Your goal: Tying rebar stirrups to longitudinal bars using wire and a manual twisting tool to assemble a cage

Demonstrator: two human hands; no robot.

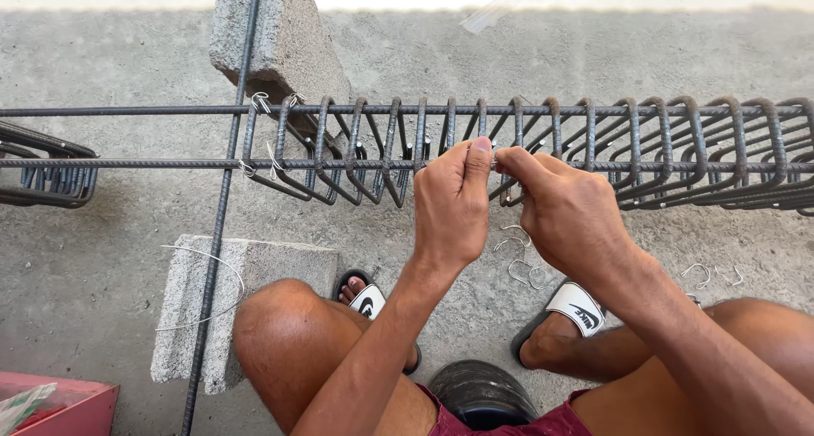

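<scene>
My left hand (452,200) and my right hand (566,213) meet at the near long steel bar (170,163) of a rebar cage. Both pinch a thin tie wire (493,160) where a stirrup (517,148) crosses that bar. Several dark bent stirrups (678,148) hang side by side on the two horizontal bars. At the left end, two stirrups carry pale wire ties (259,101). I sit low with my knees apart, feet in white-strapped sandals (577,305).
Two grey concrete blocks (275,38) (246,275) support a long bar (222,207) running across the cage. Loose bent wire pieces (519,258) lie on the concrete ground. A red container (72,406) sits bottom left, a dark round object (479,394) under me.
</scene>
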